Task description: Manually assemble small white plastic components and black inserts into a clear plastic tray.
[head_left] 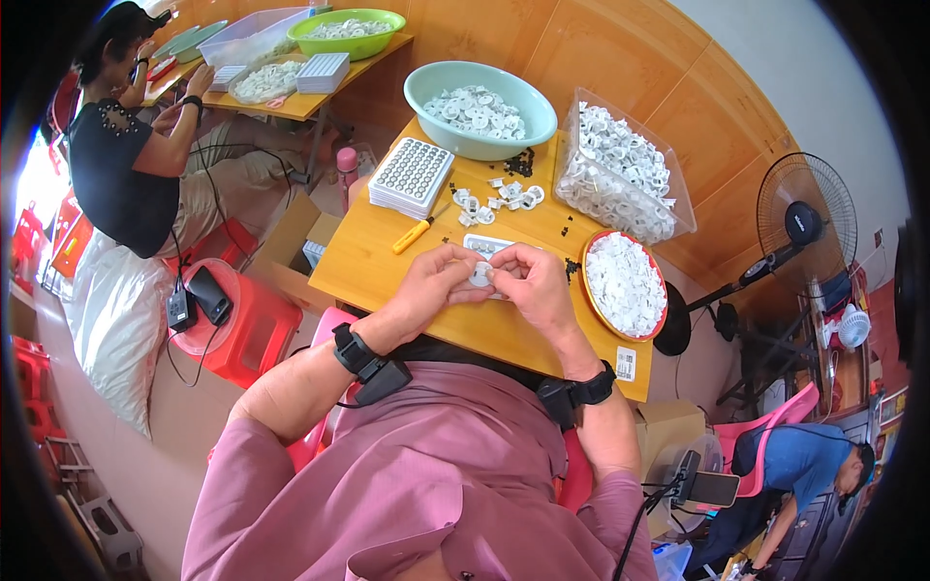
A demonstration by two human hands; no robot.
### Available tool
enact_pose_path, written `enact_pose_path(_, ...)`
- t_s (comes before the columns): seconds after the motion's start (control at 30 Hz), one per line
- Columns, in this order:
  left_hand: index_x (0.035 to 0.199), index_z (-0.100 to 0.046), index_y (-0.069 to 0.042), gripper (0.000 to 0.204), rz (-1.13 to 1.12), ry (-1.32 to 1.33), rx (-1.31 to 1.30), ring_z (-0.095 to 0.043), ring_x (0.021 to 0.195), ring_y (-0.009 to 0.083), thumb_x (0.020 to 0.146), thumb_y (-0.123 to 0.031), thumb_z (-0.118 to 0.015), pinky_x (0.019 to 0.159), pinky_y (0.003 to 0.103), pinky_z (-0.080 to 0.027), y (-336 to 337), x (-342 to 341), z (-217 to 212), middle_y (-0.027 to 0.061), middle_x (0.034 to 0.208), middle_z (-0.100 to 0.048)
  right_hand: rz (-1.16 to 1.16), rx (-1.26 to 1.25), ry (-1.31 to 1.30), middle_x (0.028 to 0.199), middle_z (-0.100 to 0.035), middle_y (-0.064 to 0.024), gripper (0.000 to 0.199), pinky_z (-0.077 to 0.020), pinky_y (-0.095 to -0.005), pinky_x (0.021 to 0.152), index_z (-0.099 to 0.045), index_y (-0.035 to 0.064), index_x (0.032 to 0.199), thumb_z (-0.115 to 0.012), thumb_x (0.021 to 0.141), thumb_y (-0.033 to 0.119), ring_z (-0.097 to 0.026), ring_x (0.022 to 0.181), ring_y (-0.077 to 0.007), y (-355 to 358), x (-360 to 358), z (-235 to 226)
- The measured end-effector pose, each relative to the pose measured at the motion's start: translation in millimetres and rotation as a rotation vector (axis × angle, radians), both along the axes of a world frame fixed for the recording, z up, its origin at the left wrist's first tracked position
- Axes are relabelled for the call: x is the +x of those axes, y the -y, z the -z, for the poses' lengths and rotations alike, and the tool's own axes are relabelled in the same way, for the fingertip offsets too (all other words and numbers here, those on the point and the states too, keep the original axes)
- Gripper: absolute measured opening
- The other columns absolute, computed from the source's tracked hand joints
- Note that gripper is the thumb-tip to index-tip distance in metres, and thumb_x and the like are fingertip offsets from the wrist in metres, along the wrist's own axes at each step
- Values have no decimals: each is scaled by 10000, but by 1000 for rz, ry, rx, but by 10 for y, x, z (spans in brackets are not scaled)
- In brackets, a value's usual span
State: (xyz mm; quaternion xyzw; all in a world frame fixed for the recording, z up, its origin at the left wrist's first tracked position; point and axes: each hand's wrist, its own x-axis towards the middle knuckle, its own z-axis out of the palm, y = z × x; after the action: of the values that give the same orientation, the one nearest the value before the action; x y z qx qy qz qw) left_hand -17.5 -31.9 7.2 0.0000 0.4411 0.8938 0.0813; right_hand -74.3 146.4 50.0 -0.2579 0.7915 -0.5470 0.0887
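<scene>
Close over the near part of the wooden table (363, 257), both my hands meet on one small round white plastic part (480, 275). My left hand (433, 284) pinches it from one side, and my right hand (530, 287) grips its other side with thumb and forefinger. Partly hidden beneath my fingers lies a white tray (488, 243). Just beyond it is a loose group of white plastic parts (496, 198). A yellow-handled screwdriver (417, 232) rests left of my hands, beside a stack of white trays with round holes (412, 174).
A pale green basin (417, 92) and a clear bin (630, 218), both full of white parts, stand at the back. A red-rimmed bowl (665, 300) of small white pieces is on the right, near a black fan (804, 218). Another person (126, 145) works at the left.
</scene>
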Motion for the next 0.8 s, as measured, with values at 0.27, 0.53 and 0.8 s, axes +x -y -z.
enact_pose_path(0.27, 1252, -533, 39, 258, 57, 43, 168, -645, 1126, 219, 1036, -100, -512, 997, 322, -550, 41, 32, -55, 154, 1212, -618, 22, 180, -382, 880, -717, -104, 182, -552, -319, 661, -711, 28, 978, -718, 811, 102, -716, 735, -232, 44, 103, -181)
enact_pose_path(0.53, 1248, -540, 14, 245, 92, 33, 217, -634, 1122, 200, 1032, -100, -527, 1041, 356, -523, 26, 50, -75, 126, 1214, -601, -8, 261, -781, 915, -706, -115, 199, -557, -394, 689, -700, 53, 972, -720, 781, 106, -692, 789, -311, 65, 160, -216)
enact_pose_path(0.8, 1253, -524, -9, 249, 120, 20, 266, -640, 1108, 197, 1026, -108, -550, 1026, 343, -532, 28, 35, -18, 125, 1190, -607, -14, 290, -845, 817, -709, -111, 174, -550, -404, 649, -694, 50, 950, -706, 797, 132, -681, 694, -317, 61, 153, -150)
